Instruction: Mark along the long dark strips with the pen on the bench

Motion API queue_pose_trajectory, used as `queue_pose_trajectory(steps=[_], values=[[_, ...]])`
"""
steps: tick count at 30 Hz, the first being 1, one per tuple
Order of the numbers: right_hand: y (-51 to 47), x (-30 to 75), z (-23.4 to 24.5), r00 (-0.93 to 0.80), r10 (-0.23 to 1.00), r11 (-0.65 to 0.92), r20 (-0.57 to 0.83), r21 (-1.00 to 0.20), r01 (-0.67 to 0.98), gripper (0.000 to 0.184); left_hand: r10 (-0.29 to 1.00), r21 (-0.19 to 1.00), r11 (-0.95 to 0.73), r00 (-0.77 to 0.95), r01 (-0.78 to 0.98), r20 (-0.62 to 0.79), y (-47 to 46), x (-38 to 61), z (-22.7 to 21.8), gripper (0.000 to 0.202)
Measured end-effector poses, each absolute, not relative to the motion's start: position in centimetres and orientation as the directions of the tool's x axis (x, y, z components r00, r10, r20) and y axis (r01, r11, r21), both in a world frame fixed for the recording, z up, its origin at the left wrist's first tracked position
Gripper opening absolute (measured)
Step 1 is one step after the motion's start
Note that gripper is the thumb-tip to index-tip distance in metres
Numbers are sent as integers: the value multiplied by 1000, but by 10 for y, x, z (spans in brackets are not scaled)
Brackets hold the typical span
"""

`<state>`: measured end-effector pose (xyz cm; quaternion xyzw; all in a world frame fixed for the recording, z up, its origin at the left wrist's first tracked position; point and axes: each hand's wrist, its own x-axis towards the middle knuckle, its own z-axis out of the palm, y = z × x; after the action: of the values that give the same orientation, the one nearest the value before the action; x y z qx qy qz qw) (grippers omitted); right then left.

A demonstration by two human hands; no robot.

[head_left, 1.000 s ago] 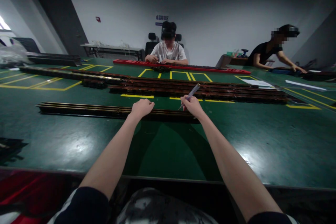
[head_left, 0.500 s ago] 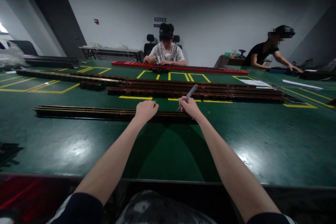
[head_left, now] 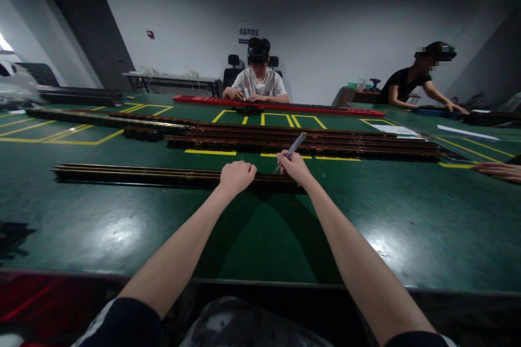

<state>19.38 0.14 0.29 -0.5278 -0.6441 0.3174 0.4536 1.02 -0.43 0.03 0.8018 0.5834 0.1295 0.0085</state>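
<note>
A long dark metal rail (head_left: 138, 174) with bright brassy edges lies crosswise on the green table in front of me. My left hand (head_left: 237, 178) is closed over the right half of this rail, its fingertips hidden behind it. In my right hand (head_left: 297, 168) is a screwdriver (head_left: 297, 142) with a clear handle. The handle leans up to the right, and the thin shaft points down-left toward the rail, between my hands. Whether the tip touches the rail I cannot tell. My right fingers are wrapped around the tool, close to the rail's right end.
Beyond the rail lies a bundle of similar dark rails (head_left: 260, 138). A red rail (head_left: 325, 109) stretches before a seated person (head_left: 258, 84). Another person (head_left: 411, 81) leans over the table at right. A third person's hand (head_left: 499, 171) rests at the right edge.
My left hand has slid right along the rail, closer to the screwdriver. My right hand stays nearly in place. Another person's hand has come into view at the right edge.
</note>
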Motion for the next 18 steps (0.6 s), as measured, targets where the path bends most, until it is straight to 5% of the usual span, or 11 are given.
queue_pose_trajectory(steps=[18], values=[[-3,188,7,-69,969,246,238,-891,382,27,977,253,-213,213,944,28,3,0,6,46]])
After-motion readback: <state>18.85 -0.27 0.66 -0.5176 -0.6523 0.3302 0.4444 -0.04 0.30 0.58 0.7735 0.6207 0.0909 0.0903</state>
